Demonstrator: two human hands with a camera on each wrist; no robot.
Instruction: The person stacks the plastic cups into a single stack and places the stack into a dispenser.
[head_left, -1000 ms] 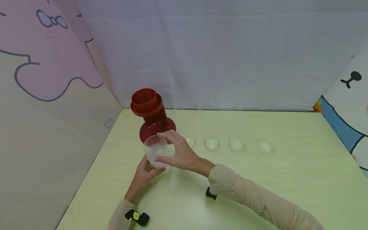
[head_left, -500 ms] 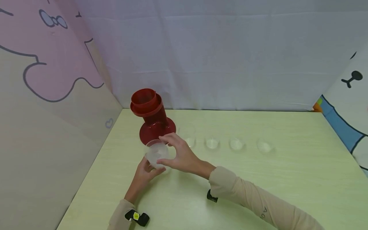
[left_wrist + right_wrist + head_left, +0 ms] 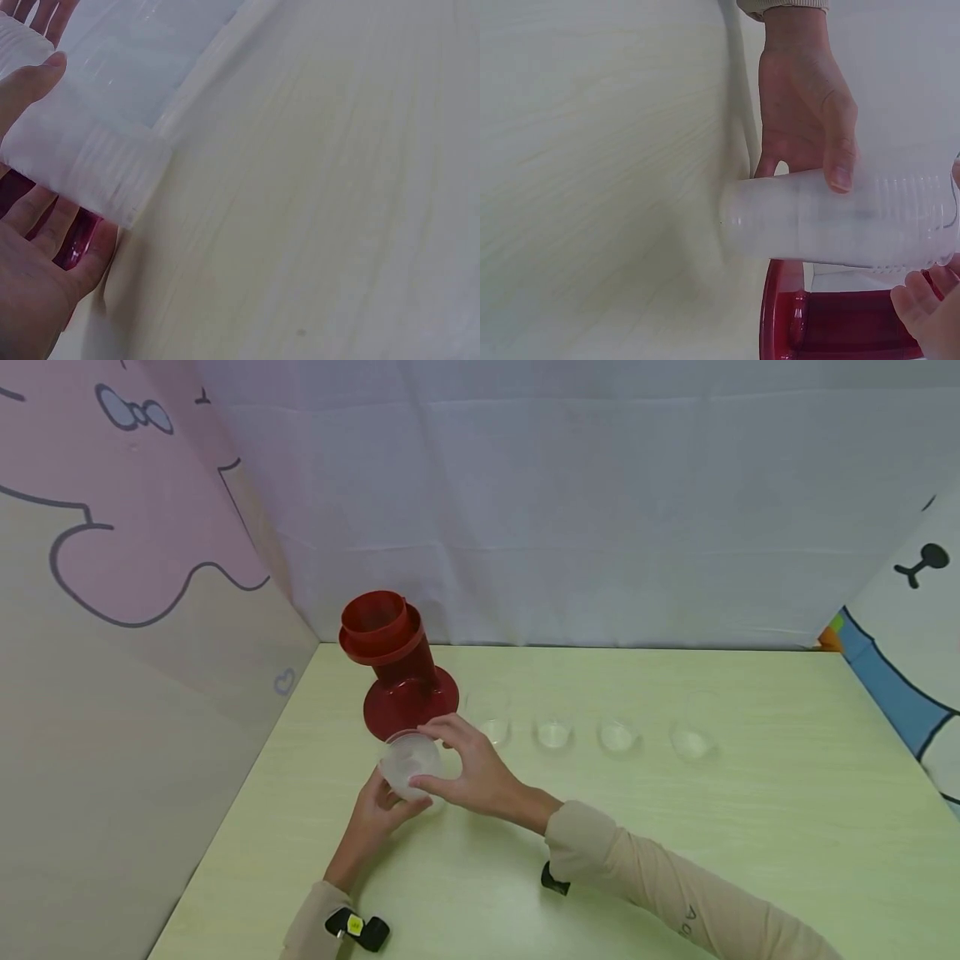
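A stack of clear plastic cups (image 3: 411,760) stands close over the table in front of me, its round opening facing up toward the head camera. My left hand (image 3: 375,814) grips it low down, with the thumb on one side and the fingers on the other. In the right wrist view, the left thumb lies along the ribbed wall of the cup stack (image 3: 840,217). My right hand (image 3: 480,772) holds the rim end between thumb and fingers. Only some fingers of the right hand (image 3: 930,315) show at that view's right edge.
Just behind my hands stands a red plastic stand (image 3: 405,668) with a wide round base and a tube-like, open top. Several clear cups (image 3: 553,735) line up across the table (image 3: 675,843) to the right. A white curtain (image 3: 570,510) hangs along the back edge.
My right hand has drawn slightly toward me with the rim of the cup stack, so the stack stands more upright. The left hand stays at about the same spot.
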